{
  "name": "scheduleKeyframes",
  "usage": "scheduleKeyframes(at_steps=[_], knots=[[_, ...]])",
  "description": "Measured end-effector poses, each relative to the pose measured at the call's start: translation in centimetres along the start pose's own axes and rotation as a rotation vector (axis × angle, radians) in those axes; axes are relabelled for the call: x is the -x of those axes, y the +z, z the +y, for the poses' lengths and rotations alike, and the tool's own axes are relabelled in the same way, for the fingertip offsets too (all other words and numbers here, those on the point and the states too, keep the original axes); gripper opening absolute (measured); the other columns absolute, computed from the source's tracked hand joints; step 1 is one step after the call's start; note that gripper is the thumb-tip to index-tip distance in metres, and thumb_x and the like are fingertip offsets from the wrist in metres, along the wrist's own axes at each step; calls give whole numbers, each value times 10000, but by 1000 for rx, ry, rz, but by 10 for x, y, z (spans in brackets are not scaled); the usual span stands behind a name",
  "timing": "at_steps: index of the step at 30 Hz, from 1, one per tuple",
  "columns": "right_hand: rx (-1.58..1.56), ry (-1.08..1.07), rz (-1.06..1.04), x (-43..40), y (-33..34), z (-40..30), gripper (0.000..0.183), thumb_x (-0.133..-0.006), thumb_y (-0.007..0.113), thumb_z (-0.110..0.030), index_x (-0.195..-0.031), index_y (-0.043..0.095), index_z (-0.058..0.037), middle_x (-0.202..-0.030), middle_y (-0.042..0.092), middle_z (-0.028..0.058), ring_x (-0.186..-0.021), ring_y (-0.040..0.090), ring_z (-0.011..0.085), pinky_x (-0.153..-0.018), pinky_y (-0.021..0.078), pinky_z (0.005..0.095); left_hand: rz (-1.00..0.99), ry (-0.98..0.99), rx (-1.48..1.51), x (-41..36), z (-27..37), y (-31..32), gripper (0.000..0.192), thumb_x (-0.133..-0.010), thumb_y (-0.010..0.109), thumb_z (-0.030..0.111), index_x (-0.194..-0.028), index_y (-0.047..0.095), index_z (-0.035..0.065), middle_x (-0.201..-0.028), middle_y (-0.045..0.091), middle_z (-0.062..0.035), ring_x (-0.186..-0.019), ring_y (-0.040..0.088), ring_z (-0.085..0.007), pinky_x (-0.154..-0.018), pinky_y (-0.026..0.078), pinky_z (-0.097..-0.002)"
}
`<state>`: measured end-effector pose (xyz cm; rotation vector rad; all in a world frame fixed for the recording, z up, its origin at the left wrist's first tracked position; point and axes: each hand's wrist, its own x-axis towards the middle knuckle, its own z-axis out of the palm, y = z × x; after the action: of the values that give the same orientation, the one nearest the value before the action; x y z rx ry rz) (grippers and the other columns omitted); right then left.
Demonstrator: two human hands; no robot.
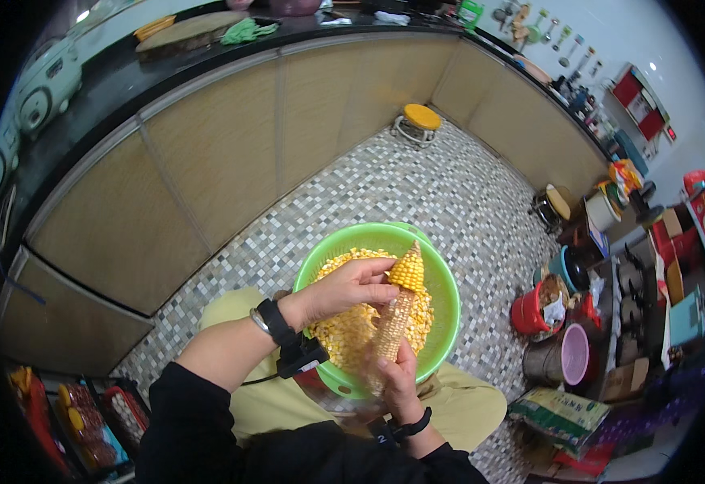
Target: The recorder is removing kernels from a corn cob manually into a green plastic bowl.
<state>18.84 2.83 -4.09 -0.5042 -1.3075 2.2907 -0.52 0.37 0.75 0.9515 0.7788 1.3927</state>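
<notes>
An ear of corn [408, 271], tilted over a green plastic colander [451, 308], keeps yellow kernels only near its pointed tip; the rest is bare cob. My left hand [352, 284] grips it just below the kernel-covered tip, thumb and fingers on either side. Around the lower part, my right hand [398, 369] is closed on the bare cob; a blurred cob end shows beside its thumb. Loose corn kernels [343, 333] fill much of the colander below both hands. The colander sits between my knees.
Mosaic floor tiles [352, 175] surround the colander. A yellow-topped stool [422, 117] stands by the cabinets ahead. On the right are a red bucket [528, 311], a pink basin [574, 354] and a green sack [561, 417]. Food containers [86, 423] lie at lower left.
</notes>
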Motion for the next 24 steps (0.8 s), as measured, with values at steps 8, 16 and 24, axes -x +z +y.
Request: scheduleKeyframes(at_steps=[8,16,24], knots=[[39,-23,-34,-4,-8,4,552,-773,607,-150,-1250,367,-12,-928,557,68,-730,546,119,-618,468,243,80,-19,-47,2,9,4,402,-884,525,109,-1257,434,-8,-1128,565,-42,-979,556,-92,-833,453,-230],[-145,23,-99,-2,-6,-5,523,-777,603,-205,-1211,384,-12,-872,546,82,-653,557,149,-569,477,255,147,2,-225,6,-4,-2,321,-895,510,125,-1181,518,-21,-1050,598,-48,-906,566,-92,-809,454,-234],[74,-182,168,-9,-7,-28,505,-783,605,-280,-1170,406,-25,-928,531,69,-678,562,139,-538,482,256,242,91,-588,5,-5,-31,193,-869,559,137,-975,633,-6,-982,628,-48,-907,557,-105,-820,429,-238]])
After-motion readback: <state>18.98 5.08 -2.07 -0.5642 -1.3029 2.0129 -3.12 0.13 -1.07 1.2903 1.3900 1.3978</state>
